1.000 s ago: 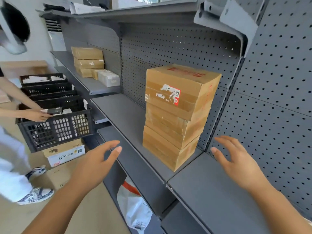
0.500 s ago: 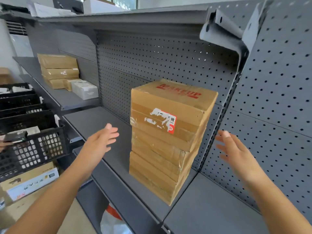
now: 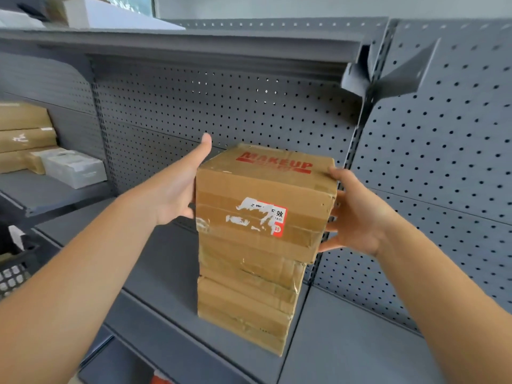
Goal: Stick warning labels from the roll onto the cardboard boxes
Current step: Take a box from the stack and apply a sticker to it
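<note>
Three brown cardboard boxes stand stacked on the grey shelf. The top box has red MAKEUP print on its lid and a torn white and red label on its front. My left hand presses flat against the box's left side, thumb pointing up, fingers hidden behind the box. My right hand touches the right side with spread fingers, its thumb lying on the top right edge. The lower boxes are wrapped in clear tape. No label roll is in view.
A perforated grey back panel rises behind the stack, and an upper shelf overhangs it. At far left, more brown boxes and a white box sit on another shelf. A black crate stands at lower left.
Both hands moved in from the open air and now touch the two sides of the top box. The view has moved closer to the stack and turned to the right.
</note>
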The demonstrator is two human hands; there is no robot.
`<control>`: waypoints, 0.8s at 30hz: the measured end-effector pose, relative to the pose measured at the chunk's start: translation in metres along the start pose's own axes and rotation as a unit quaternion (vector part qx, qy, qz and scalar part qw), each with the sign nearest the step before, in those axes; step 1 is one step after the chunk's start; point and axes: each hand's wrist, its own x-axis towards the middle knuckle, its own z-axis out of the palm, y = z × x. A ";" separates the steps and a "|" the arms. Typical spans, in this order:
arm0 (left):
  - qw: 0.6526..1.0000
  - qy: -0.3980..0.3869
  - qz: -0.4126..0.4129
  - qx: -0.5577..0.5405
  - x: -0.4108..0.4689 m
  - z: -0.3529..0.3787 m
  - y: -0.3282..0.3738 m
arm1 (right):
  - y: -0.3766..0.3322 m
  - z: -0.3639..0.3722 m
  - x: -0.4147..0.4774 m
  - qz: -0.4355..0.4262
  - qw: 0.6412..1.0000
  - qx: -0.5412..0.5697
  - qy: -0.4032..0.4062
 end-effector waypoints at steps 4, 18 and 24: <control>0.999 0.015 0.006 0.036 0.002 -0.003 0.001 | -0.004 0.012 -0.004 -0.013 1.000 -0.028 0.005; 0.987 0.056 0.088 0.125 -0.047 0.056 0.021 | -0.003 -0.021 -0.061 -0.110 0.992 0.043 0.054; 0.983 -0.009 0.135 0.126 -0.067 0.113 0.025 | 0.011 -0.070 -0.112 -0.118 0.985 0.076 0.097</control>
